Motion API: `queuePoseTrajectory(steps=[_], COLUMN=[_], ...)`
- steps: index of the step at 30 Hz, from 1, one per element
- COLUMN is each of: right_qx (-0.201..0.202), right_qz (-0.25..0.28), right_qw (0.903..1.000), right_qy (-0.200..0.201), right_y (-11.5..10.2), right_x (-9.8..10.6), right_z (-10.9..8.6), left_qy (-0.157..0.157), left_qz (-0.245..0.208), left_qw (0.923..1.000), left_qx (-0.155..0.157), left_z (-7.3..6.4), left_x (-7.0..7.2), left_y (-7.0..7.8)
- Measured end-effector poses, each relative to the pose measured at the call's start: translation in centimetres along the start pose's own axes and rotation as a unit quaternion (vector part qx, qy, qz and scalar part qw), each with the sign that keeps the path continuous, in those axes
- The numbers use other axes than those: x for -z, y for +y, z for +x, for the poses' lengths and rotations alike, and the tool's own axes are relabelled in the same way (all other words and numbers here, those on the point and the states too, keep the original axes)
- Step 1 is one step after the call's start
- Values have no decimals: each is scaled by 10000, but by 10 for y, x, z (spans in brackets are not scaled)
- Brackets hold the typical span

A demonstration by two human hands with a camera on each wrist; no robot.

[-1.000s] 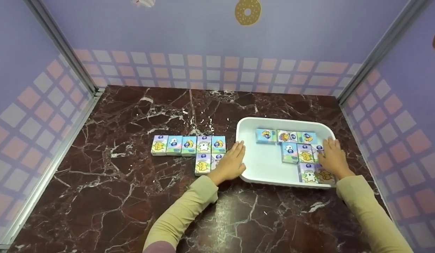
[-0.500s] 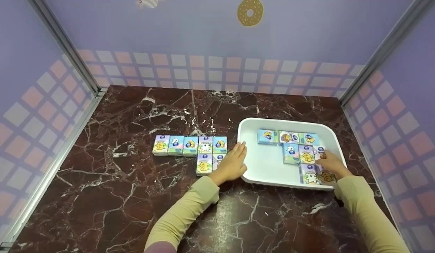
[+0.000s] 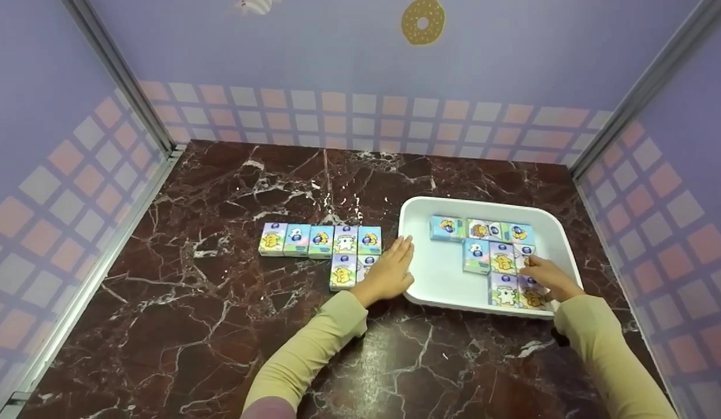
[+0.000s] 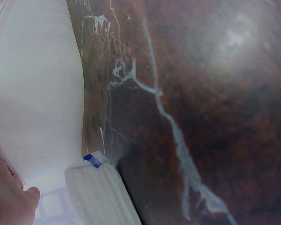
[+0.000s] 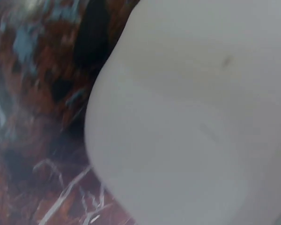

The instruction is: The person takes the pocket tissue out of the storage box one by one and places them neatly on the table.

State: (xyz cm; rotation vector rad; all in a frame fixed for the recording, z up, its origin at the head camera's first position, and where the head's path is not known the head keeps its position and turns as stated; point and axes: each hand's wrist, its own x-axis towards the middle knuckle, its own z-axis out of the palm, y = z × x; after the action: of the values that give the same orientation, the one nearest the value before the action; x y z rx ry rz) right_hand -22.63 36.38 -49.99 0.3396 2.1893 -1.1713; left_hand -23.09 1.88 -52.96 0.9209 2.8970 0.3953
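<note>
A white plastic tray point(image 3: 441, 279) holds several small tissue packs point(image 3: 476, 256) with cartoon prints, lying flat at its back and right. My left hand point(image 3: 387, 274) rests on the tray's left rim with fairly straight fingers; the left wrist view shows part of this hand point(image 4: 9, 199) at the tray's side. Inside the tray, my right hand point(image 3: 550, 277) touches a tissue pack point(image 3: 524, 256) near the right wall. That pack is partly covered by the fingers. The right wrist view shows only the tray's outer wall point(image 5: 178, 131) and tabletop, no hand.
Left of the tray, several more tissue packs point(image 3: 320, 241) form a row, with two below its right end, one partly hidden by my left hand. The dark red marble tabletop point(image 3: 220, 326) has white crumbs. Purple panels point(image 3: 360, 64) enclose the back and sides.
My right hand has gone from the tray's right rim to the packs inside. The lower packs have slid left within the tray. My left hand stays on the left rim.
</note>
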Motion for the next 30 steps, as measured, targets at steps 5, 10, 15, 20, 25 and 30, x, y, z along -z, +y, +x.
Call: queuePoseTrajectory(steps=[5, 10, 15, 20, 25, 30], right_qx=[105, 159, 312, 416, 504, 573], right_qz=[63, 146, 76, 37, 24, -101], right_qw=[9997, 9990, 9987, 9981, 9974, 9968], right_qy=[-234, -380, -394, -444, -513, -542], right_y=[-7, -16, -22, -25, -24, -23], right_x=[-11, -24, -33, -40, -42, -38], right_z=[1, 4, 5, 5, 2, -3], left_qy=[38, 23, -2, 29, 57, 0], left_qz=[37, 37, 93, 127, 161, 134], left_qw=[10000, 10000, 9999, 9999, 9998, 9999], left_qx=[-34, -30, -60, -78, -77, -58], left_z=[0, 0, 0, 1, 1, 1], left_x=[-2, -1, 0, 1, 0, 0], left_y=[0, 1, 1, 0, 0, 1])
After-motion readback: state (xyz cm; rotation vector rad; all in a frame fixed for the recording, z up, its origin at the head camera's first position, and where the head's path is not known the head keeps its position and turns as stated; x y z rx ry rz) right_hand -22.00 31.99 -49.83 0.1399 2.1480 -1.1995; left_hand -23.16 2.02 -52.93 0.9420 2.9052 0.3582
